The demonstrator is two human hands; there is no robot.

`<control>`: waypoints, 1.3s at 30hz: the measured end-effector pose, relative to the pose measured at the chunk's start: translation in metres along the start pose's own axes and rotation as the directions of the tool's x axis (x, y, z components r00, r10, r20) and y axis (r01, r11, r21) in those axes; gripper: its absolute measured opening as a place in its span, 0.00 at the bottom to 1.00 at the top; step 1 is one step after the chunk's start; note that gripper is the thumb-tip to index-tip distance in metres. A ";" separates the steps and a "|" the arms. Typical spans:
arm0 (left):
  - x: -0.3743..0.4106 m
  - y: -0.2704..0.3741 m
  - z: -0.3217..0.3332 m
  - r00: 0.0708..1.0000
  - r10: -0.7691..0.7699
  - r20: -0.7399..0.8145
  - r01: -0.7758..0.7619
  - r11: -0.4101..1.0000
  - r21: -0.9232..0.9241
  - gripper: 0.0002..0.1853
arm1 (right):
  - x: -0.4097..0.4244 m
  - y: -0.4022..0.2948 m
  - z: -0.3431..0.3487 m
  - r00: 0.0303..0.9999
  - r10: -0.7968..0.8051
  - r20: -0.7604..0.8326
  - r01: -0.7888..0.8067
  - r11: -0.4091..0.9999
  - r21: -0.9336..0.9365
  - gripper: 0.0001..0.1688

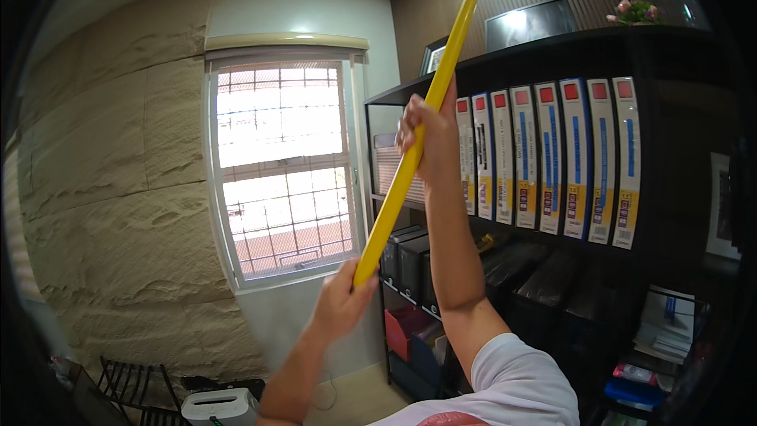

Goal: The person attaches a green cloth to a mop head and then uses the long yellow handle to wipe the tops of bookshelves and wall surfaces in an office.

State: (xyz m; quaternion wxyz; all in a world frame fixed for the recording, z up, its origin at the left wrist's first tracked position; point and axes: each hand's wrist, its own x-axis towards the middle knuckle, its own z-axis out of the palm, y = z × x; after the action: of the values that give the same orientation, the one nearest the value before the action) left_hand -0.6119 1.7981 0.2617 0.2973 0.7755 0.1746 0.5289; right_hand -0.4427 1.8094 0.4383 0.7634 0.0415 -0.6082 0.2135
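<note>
A yellow pole (390, 210) with a grey collar near its upper end slants up and to the right, and its top runs out of the picture. Around its lower end my left hand (345, 302) is closed. My right hand (430, 133) grips the pole higher up, in front of the shelf with the ring binders. What the pole's upper end carries or touches is out of view.
A black shelf (544, 50) on the right holds several ring binders (547, 160), with picture frames and flowers (639, 12) on top. Left of it is a barred window (284, 171). A white appliance (219, 405) and a black rack (139, 387) stand low at the left.
</note>
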 end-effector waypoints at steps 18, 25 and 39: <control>0.040 0.096 -0.012 0.996 0.090 0.017 -0.088 0.990 -0.110 0.15 | 0.073 -0.067 0.034 0.994 -0.108 -0.011 0.106 0.986 -0.127 0.36; -0.062 -0.001 -0.066 0.976 0.061 -0.210 -0.121 0.951 -0.286 0.18 | -0.010 0.006 0.121 0.980 0.023 0.196 0.010 0.986 -0.165 0.50; -0.087 -0.048 0.027 0.995 0.031 -0.092 -0.065 0.917 -0.394 0.19 | -0.072 -0.009 0.057 0.962 0.111 0.250 -0.098 0.993 -0.064 0.46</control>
State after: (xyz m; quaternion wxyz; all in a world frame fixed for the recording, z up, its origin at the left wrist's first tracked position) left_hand -0.6185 1.7760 0.1614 0.4273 0.6806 0.0571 0.5924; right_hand -0.5028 1.7630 0.3869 0.6680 0.0167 -0.7073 0.2309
